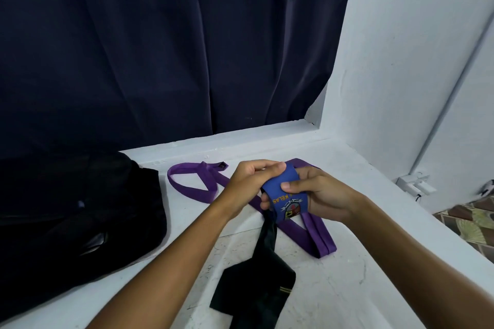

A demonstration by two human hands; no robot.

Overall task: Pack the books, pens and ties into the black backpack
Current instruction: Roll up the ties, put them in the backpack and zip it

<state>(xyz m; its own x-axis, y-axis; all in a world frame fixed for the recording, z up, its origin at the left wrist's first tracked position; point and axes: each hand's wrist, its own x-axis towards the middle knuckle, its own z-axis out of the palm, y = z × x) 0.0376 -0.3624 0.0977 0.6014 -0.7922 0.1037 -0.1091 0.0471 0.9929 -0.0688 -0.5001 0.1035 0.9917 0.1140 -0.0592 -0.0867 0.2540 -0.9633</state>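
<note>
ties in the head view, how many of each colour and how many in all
blue tie, held in both hands: 1
purple tie, lying on the white surface: 1
dark tie, lying on the white surface with its upper end up at the hands: 1
total: 3

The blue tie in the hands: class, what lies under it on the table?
Under the blue tie lie a purple tie and a dark tie on the white table. The hands hide where they cross.
</note>
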